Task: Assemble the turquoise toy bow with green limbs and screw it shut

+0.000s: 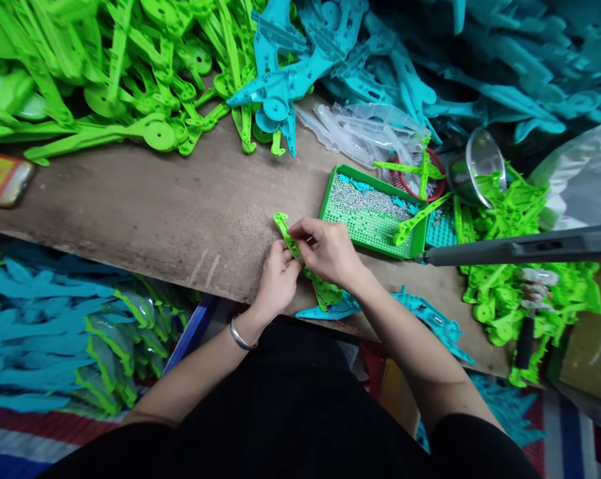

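Both hands meet at the near edge of the brown worktop [145, 213], pinched around a narrow green plastic piece [284, 231] whose curled tip sticks out above the fingers. The left hand [276, 279] (a metal bangle [240, 336] on its wrist) grips it from below; the right hand [325, 251] closes on it from above. Just beside the right hand sits a green tray [367, 229] holding small silvery screws [358, 197]. Heaps of green parts [106, 73] and blue parts [480, 60] lie along the far side.
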Motion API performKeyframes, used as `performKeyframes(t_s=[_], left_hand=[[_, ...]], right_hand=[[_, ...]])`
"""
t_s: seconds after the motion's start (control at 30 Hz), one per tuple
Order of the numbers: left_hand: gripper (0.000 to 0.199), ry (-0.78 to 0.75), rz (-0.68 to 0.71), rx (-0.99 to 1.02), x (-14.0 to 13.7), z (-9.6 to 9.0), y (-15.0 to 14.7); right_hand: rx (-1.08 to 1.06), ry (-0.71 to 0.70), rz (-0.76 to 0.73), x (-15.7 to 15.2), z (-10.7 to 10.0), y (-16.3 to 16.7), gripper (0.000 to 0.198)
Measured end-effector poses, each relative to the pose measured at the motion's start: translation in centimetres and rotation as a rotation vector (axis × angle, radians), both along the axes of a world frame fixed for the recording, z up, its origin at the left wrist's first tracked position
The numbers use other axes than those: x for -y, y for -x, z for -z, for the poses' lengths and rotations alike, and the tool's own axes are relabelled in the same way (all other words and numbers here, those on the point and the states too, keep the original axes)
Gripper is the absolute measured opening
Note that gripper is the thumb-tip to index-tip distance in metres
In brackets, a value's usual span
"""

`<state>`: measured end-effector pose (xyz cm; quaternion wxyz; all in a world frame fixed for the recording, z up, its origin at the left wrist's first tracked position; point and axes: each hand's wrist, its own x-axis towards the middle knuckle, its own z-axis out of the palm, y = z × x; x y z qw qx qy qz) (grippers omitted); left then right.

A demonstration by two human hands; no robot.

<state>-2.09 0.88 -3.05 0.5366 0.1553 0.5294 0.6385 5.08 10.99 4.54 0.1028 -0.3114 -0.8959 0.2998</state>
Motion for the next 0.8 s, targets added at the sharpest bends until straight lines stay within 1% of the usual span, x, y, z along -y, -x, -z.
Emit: performKeyframes(t_s=[0.2,0.4,0.57,0.7,0.8], left_hand=[[0.026,-0.009,-0.001,0.006,-0.1,-0.2,0.1],[0.025,-0.013,0.003,0.013,-0.1,-0.3,0.0],[0.024,-0.009,-0.002,0.041,-0.2,-0.2,0.0],[0.025,-0.028,0.004,0.053,-0.3,-0.1,-0.1],[0.028,-0.025,-0.005,0.053,-0.2,-0.1,-0.2]], right_hand=[[-0.025,0.024,0.029,-0.1,0.2,-0.1,0.019],[-0.050,-0.010,0.038,0.1,1.0,-0.2,0.016],[-0.056,-0.047,0.032,-0.1,1.2,-0.2,0.010],[-0.115,-0.008,0.076,-0.1,1.3,-0.3,0.006],[-0.092,-0.014,0.034,0.0,1.5,-0.5,0.007]])
